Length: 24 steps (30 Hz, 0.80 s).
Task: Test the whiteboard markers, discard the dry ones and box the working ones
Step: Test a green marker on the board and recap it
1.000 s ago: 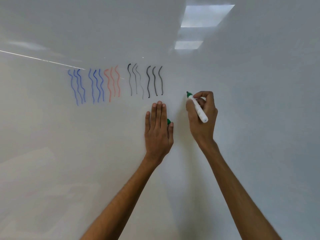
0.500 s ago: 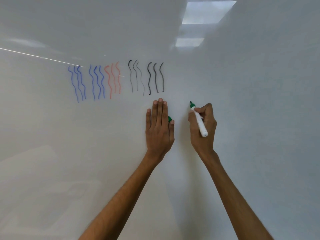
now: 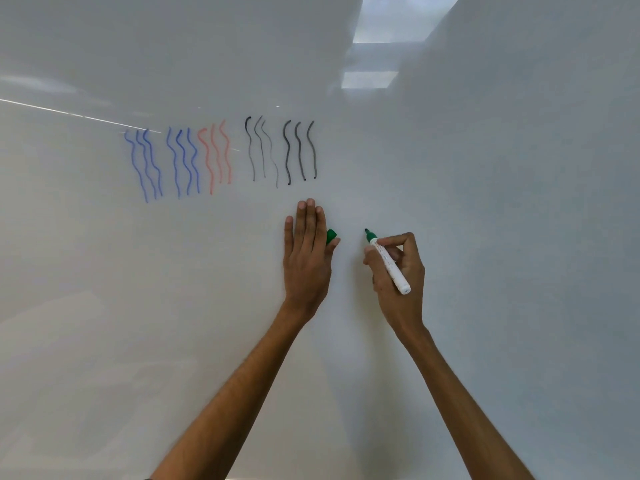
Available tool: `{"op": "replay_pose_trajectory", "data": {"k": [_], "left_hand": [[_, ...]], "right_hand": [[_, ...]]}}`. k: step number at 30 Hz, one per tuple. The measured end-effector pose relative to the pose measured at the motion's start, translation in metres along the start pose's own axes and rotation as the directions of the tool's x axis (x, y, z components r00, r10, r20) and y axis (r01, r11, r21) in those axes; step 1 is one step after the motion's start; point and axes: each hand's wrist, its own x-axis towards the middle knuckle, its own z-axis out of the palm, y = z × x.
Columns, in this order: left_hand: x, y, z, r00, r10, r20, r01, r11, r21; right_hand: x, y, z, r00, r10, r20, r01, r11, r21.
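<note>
**At the whiteboard: green marker uncapped, no green stroke to be seen**

Against the whiteboard (image 3: 485,202), the right hand (image 3: 398,275) pinches a green marker (image 3: 389,263) near its nib end in a writing grip. The nib points toward 11 o'clock; whether it touches the board I cannot tell.

At 9 o'clock from it, the left hand (image 3: 306,261) lies flat with its fingers straight on the board. Its thumb pins the green cap (image 3: 331,236) against the side of the hand.

Blue squiggles (image 3: 162,164), red squiggles (image 3: 216,155) and black squiggles (image 3: 280,150) sit at about 11 o'clock from the hands.

The marker looks light, stiff and smooth. I judge a hold low on the barrel best for steady, gentle pressure. The small cap could slip free easily.
</note>
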Motion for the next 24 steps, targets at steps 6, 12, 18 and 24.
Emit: {"op": "replay_pose_trajectory", "data": {"k": [6, 12, 18, 24], "left_hand": [[-0.015, -0.001, -0.012, 0.999, -0.030, 0.019, 0.034, 0.973, -0.227], [-0.038, 0.009, -0.046, 0.990, -0.101, 0.101, 0.131, 0.922, -0.364], [-0.066, 0.021, -0.071, 0.964, -0.183, 0.195, 0.258, 0.827, -0.499], [-0.077, 0.023, -0.084, 0.947, -0.156, 0.282, 0.288, 0.805, -0.519]], "right_hand": [[-0.008, -0.020, -0.015, 0.989, 0.138, 0.050, -0.146, 0.967, 0.207], [-0.014, -0.028, -0.021, 0.952, 0.294, 0.078, -0.305, 0.921, 0.244], [-0.032, -0.031, -0.012, 0.914, 0.382, 0.140, -0.403, 0.897, 0.182], [-0.055, -0.026, -0.007, 0.894, 0.402, 0.198, -0.429, 0.895, 0.120]]}}
